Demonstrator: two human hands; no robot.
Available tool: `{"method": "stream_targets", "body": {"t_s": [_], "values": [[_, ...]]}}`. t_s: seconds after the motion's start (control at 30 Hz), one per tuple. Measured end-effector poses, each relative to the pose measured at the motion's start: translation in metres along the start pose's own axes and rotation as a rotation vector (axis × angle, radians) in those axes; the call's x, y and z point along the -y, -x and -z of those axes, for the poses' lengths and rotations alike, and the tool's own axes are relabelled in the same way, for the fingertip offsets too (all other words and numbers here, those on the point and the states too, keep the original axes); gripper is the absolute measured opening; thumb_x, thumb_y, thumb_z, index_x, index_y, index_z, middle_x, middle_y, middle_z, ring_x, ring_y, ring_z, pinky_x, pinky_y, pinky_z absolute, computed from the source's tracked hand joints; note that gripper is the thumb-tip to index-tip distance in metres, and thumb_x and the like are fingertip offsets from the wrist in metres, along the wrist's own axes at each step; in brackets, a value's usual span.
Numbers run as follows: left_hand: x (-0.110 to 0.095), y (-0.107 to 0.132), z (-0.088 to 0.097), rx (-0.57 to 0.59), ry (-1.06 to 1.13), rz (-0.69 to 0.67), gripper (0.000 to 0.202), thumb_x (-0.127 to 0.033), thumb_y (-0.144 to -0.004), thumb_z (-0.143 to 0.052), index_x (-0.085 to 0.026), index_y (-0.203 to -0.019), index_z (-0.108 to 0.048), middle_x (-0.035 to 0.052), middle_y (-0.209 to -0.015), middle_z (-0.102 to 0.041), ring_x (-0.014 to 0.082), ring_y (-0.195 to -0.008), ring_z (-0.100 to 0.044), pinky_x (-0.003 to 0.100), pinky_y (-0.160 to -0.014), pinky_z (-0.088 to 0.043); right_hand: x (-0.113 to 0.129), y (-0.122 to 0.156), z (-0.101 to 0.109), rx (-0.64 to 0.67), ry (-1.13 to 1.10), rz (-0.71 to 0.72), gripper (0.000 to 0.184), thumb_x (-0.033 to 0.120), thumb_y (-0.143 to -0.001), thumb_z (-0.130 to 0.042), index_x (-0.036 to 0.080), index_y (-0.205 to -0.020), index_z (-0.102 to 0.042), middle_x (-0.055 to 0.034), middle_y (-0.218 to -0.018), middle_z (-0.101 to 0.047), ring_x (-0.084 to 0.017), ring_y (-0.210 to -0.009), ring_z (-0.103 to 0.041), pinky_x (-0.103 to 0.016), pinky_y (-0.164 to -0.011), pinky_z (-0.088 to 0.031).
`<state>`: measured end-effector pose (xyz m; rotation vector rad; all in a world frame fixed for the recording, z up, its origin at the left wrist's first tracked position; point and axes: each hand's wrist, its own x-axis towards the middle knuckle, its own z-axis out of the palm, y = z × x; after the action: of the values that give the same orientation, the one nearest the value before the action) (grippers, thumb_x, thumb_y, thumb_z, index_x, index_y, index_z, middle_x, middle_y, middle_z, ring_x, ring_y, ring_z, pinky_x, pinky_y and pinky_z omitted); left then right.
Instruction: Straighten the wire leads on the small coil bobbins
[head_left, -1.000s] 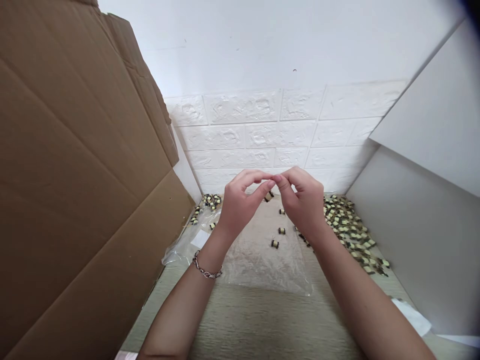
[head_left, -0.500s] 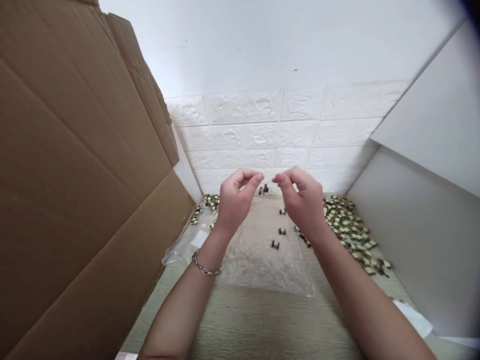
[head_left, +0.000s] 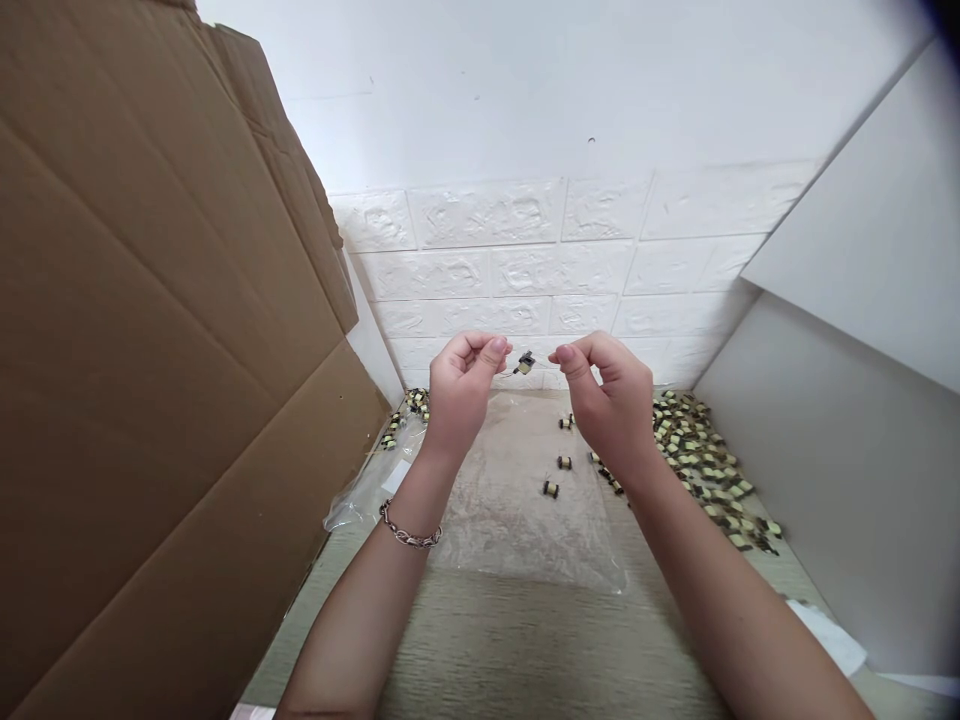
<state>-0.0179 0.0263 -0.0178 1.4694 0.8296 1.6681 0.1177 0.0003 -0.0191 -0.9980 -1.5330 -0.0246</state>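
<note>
Spreading farther apart than half a second ago, my left hand (head_left: 459, 400) and right hand (head_left: 611, 395) are leaving the coil (head_left: 526, 364) hanging tilted in the air between them. Both are pinching, seemingly on its thin wires. I'm judging this piece as partway done. Three loose coils (head_left: 564, 463) are lying near six o'clock on a plastic bag (head_left: 510, 530), a big pile (head_left: 701, 465) is spreading at four, and a smaller cluster (head_left: 391, 431) is sitting at eight; which are finished, I'm not able to tell. Cardboard (head_left: 165, 300) is bounding me at nine, a grey panel (head_left: 847, 480) at three, the white wall (head_left: 517, 215) at twelve; open surface (head_left: 525, 650) is stretching toward six.
</note>
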Motion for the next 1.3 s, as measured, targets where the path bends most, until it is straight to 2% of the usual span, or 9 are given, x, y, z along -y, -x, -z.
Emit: {"method": "stream_targets", "body": {"t_s": [0.43, 0.5, 0.63, 0.8, 0.87, 1.1, 1.3], "values": [[0.001, -0.003, 0.002, 0.007, 0.061, 0.069, 0.021, -0.036, -0.071, -0.058, -0.016, -0.073, -0.055, 0.001, -0.073, -0.059, 0.0075, -0.066, -0.054, 0.022, -0.065, -0.046, 0.002, 0.0, 0.002, 0.003, 0.028, 0.027, 0.024, 0.031, -0.083, -0.045, 0.019, -0.063, -0.052, -0.0002, -0.064, -0.054, -0.012, -0.064, -0.05, -0.026, -0.06, -0.036], [0.002, -0.004, 0.003, 0.075, 0.059, 0.082, 0.021, -0.037, -0.071, -0.058, -0.016, -0.075, -0.056, 0.0021, -0.077, -0.061, 0.0089, -0.07, -0.056, 0.024, -0.068, -0.046, 0.002, -0.001, 0.002, 0.003, 0.026, 0.027, 0.024, 0.031, -0.083, -0.044, 0.019, -0.063, -0.052, -0.0001, -0.064, -0.054, -0.012, -0.065, -0.05, -0.026, -0.06, -0.036], [0.002, -0.004, 0.008, 0.291, 0.072, 0.077, 0.026, -0.04, -0.069, -0.06, -0.019, -0.085, -0.061, 0.0055, -0.089, -0.063, 0.014, -0.085, -0.058, 0.028, -0.076, -0.046, 0.002, -0.001, 0.003, -0.005, 0.018, 0.015, 0.024, 0.031, -0.083, -0.045, 0.019, -0.064, -0.053, 0.0002, -0.064, -0.054, -0.012, -0.064, -0.05, -0.026, -0.06, -0.037], [0.004, -0.003, 0.009, 0.57, 0.005, 0.047, 0.046, -0.038, -0.057, -0.07, -0.027, -0.101, -0.058, 0.006, -0.111, -0.056, 0.0192, -0.106, -0.049, 0.032, -0.087, -0.042, 0.0, -0.003, 0.006, -0.024, -0.007, -0.013, 0.024, 0.033, -0.082, -0.045, 0.019, -0.064, -0.054, 0.0009, -0.063, -0.054, -0.011, -0.064, -0.049, -0.025, -0.06, -0.036], [0.006, -0.002, 0.007, 0.622, -0.016, 0.034, 0.048, -0.033, -0.056, -0.071, -0.029, -0.102, -0.057, 0.0048, -0.113, -0.055, 0.0189, -0.107, -0.048, 0.033, -0.089, -0.04, 0.0, -0.004, 0.007, -0.021, -0.037, -0.04, 0.024, 0.034, -0.082, -0.045, 0.019, -0.065, -0.055, 0.001, -0.063, -0.054, -0.011, -0.062, -0.049, -0.025, -0.06, -0.037], [0.01, 0.002, 0.002, 0.555, 0.049, 0.121, 0.033, -0.026, -0.063, -0.067, -0.025, -0.096, -0.061, 0.0037, -0.103, -0.06, 0.0171, -0.094, -0.054, 0.032, -0.08, -0.044, 0.001, -0.005, 0.009, 0.018, -0.128, -0.111, 0.025, 0.036, -0.081, -0.046, 0.018, -0.067, -0.056, 0.001, -0.062, -0.054, -0.011, -0.061, -0.05, -0.025, -0.06, -0.039], [0.011, 0.002, 0.001, 0.512, 0.109, 0.13, 0.025, -0.023, -0.063, -0.068, -0.023, -0.087, -0.064, 0.0003, -0.091, -0.063, 0.0118, -0.082, -0.056, 0.027, -0.074, -0.046, 0.001, -0.004, 0.007, 0.035, -0.145, -0.114, 0.024, 0.035, -0.081, -0.047, 0.018, -0.067, -0.056, 0.0012, -0.062, -0.054, -0.01, -0.06, -0.05, -0.025, -0.06, -0.039]]}}
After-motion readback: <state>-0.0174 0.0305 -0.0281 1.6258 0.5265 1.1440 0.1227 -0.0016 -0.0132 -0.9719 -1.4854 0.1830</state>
